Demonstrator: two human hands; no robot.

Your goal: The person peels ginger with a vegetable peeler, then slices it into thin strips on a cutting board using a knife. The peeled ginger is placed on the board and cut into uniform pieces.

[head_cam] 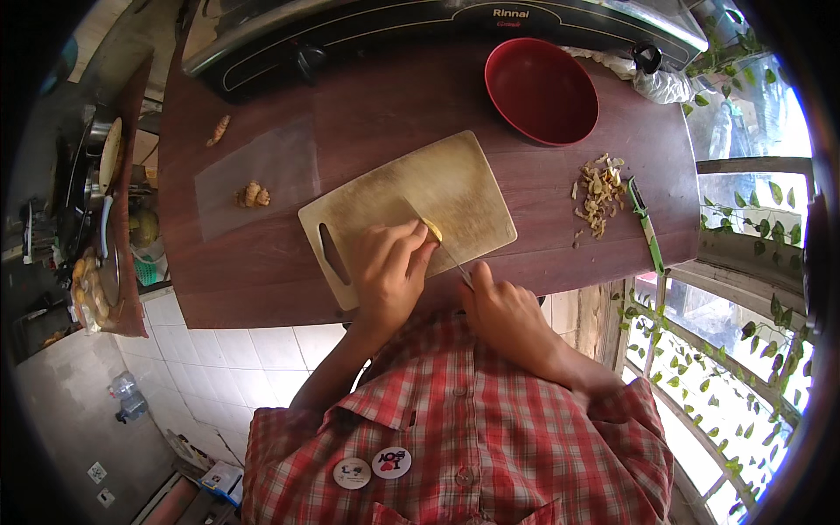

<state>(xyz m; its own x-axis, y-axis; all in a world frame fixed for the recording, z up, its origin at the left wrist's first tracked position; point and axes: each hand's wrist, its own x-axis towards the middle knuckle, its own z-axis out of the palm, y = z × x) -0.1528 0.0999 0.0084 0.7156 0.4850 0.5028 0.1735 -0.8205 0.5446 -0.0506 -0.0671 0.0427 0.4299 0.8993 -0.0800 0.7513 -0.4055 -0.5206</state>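
My left hand [392, 266] pinches a small peeled yellow piece, likely ginger [433, 230], against the cutting board [453, 177]. In my right hand [508, 308] is the handle of a kitchen knife [451, 254]. Its blade runs from my fist up and left, right beside the yellow piece. The fingers of my left hand cover part of that piece and part of the blade. The board is light-coloured and worn, lies at a slant on the brown table, and has a handle slot at its left end.
A red bowl [542, 92] stands behind the board, near a gas stove [394, 33]. To the right lie peel scraps [598, 193] and a green-handled peeler [646, 226]. Leftward, a ginger root [252, 195] rests on a clear plastic sheet [282, 157], with a smaller rhizome [218, 130] beyond.
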